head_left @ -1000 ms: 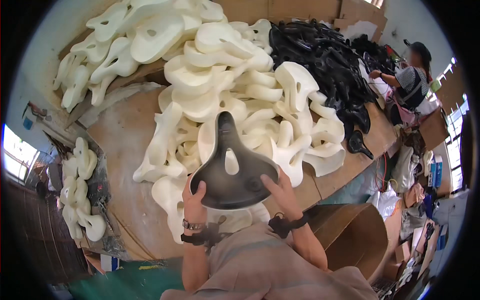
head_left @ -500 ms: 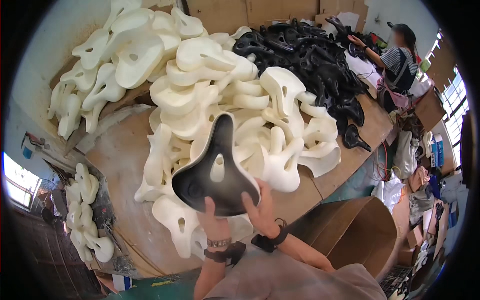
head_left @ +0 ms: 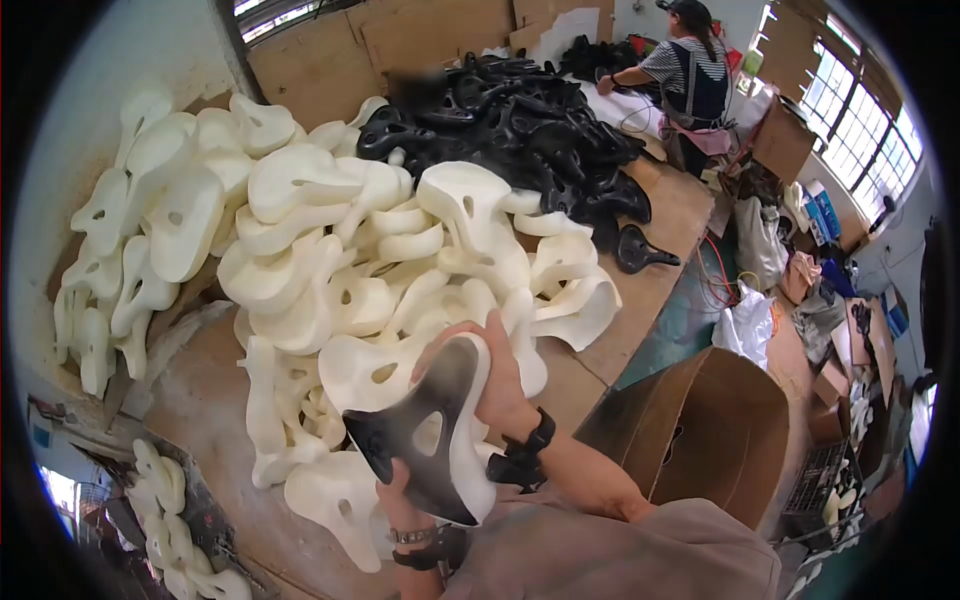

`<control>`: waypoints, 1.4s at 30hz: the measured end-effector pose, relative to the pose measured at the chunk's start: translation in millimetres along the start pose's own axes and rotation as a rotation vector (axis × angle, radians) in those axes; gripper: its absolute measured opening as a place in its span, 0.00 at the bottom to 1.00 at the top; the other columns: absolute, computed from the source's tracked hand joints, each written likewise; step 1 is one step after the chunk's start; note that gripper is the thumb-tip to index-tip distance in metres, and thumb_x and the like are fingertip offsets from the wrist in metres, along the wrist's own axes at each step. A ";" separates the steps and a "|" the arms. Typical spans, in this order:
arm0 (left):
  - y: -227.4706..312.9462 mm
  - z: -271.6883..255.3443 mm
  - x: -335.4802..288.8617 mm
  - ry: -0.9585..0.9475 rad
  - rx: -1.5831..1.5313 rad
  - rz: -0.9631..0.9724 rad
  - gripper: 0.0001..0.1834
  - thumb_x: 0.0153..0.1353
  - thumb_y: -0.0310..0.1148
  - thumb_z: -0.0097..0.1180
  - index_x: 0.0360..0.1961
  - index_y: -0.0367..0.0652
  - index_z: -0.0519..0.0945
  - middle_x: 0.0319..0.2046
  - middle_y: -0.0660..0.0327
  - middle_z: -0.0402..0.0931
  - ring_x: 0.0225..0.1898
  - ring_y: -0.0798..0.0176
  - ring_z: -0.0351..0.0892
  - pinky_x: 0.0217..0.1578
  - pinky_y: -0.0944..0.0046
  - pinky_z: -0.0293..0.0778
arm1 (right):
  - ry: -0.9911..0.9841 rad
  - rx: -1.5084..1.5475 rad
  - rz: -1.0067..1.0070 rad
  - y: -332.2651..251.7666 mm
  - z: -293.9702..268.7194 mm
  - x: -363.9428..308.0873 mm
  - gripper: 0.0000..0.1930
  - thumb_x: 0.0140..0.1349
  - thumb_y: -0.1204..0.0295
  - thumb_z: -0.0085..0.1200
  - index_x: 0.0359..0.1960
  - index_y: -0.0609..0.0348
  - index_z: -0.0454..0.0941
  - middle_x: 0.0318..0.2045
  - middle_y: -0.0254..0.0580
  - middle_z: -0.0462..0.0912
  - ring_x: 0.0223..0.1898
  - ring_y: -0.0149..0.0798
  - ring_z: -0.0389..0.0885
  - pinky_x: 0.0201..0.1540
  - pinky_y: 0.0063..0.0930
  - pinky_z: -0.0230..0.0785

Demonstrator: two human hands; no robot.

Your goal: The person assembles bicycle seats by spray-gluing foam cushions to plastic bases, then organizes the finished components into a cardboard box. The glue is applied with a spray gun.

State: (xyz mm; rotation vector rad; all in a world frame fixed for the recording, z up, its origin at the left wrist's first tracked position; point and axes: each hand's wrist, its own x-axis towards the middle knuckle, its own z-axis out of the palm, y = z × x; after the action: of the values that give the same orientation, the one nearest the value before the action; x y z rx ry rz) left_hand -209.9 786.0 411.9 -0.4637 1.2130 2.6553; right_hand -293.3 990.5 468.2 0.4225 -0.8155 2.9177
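Observation:
Between my hands is a bicycle saddle [head_left: 447, 478] with a black underside, a cream foam rim and an oval hole through its middle. It is tilted, and its cream side wall shows on the right. My left hand [head_left: 398, 497] grips its lower left edge, the thumb lying on the black face. My right hand [head_left: 500, 392] is wrapped around its upper right end, and part of the fingers is hidden behind it. Just beyond lies a heap of cream foam saddles [head_left: 285, 270]. One cream saddle [head_left: 340, 500] lies close beside my left hand.
Black saddles [head_left: 540, 130] are piled at the far side of the cardboard-covered table [head_left: 190, 420]. A large open cardboard box [head_left: 725, 430] stands to my right. Another person [head_left: 690, 80] works at the far right. More cream saddles [head_left: 175, 540] sit at lower left.
The saddle has turned and tilted, and now shows its side wall. My right hand has moved from its lower right edge to its upper end. The view has swung right.

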 end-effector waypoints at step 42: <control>-7.2 -13.7 10.1 0.058 0.099 -0.163 0.21 0.67 0.31 0.61 0.58 0.32 0.75 0.50 0.54 0.81 0.46 0.56 0.83 0.49 0.56 0.80 | 0.040 -0.366 -0.132 -7.8 15.4 -12.1 0.31 0.76 0.46 0.41 0.51 0.69 0.74 0.40 0.55 0.84 0.42 0.46 0.86 0.48 0.38 0.79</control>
State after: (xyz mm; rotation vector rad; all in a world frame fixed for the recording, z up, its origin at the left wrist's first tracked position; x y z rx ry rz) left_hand -214.5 780.6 394.8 -0.5994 1.2586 2.4490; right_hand -276.8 989.1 481.3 0.3661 -1.2320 2.5706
